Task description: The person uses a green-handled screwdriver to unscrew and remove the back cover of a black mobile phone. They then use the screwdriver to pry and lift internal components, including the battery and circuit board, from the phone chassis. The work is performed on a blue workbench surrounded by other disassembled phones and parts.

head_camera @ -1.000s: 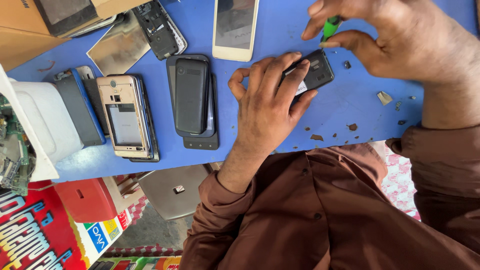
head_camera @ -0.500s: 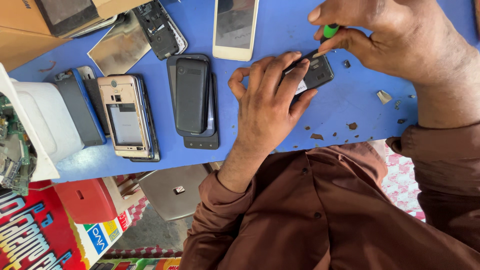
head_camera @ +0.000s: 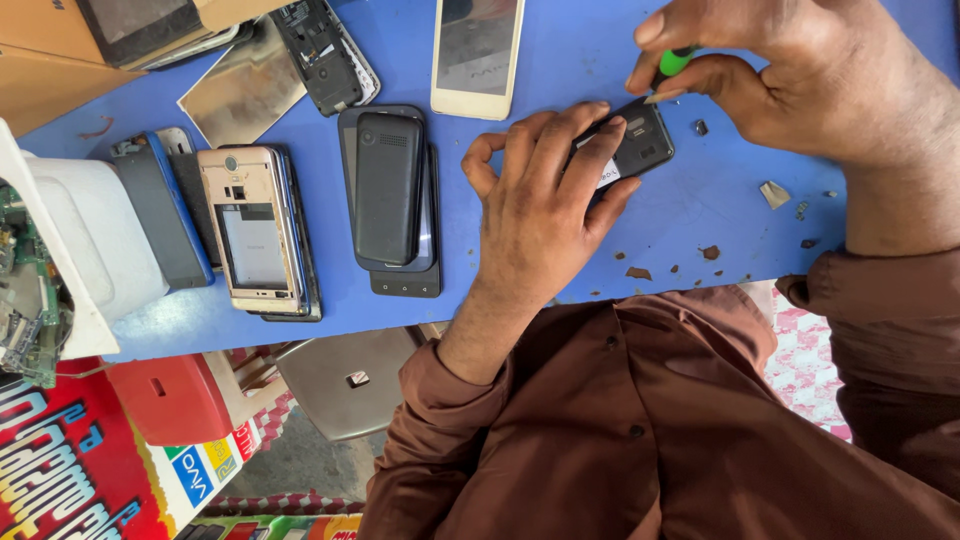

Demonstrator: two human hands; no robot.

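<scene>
A small black phone lies on the blue table. My left hand rests flat on the table, its fingertips pressing down on the phone's near end. Just above, my right hand pinches a green-handled screwdriver. The tool's tip points down at the phone's top edge. The shaft is mostly hidden by my fingers.
To the left lie a stack of dark phones, a gold phone with its back off, a white phone and a dismantled phone. A white box and circuit board sit at the far left. Small scraps dot the right side.
My right hand has shifted slightly down and right, bringing the screwdriver closer to the small phone. My left hand stays pressed on the phone.
</scene>
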